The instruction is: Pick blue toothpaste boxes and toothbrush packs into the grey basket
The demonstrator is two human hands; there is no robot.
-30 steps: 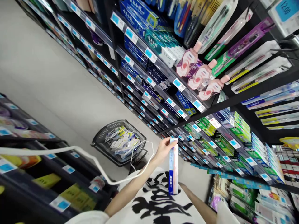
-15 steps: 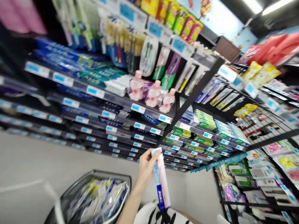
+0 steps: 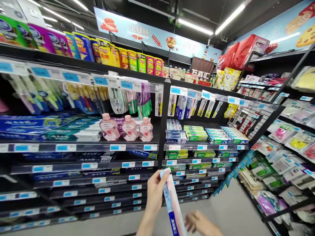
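Observation:
My left hand (image 3: 154, 188) pinches the top end of a packaged toothbrush (image 3: 173, 203), a long narrow pack in pale blue, white and pink with a dark blue band low down. The pack slants down to the right, and its bottom end runs out of the frame. Just right of the pack is my right hand (image 3: 200, 223), smeared by motion; its fingers point toward the pack, apparently apart from it. Whether those fingers are open or closed does not show.
Shelves ahead carry pink mouthwash bottles (image 3: 129, 128), toothpaste boxes (image 3: 195, 133) and hanging toothbrush packs (image 3: 145, 100). Chip canisters (image 3: 133, 60) line the top. A black upright post (image 3: 162, 131) divides the shelving. More packaged goods hang on a rack (image 3: 283, 164) at the right.
The view has levelled and tilted up, so the basket of packs at lower left is out of sight. My right hand has come in at the bottom. My left hand still holds the packaged toothbrush.

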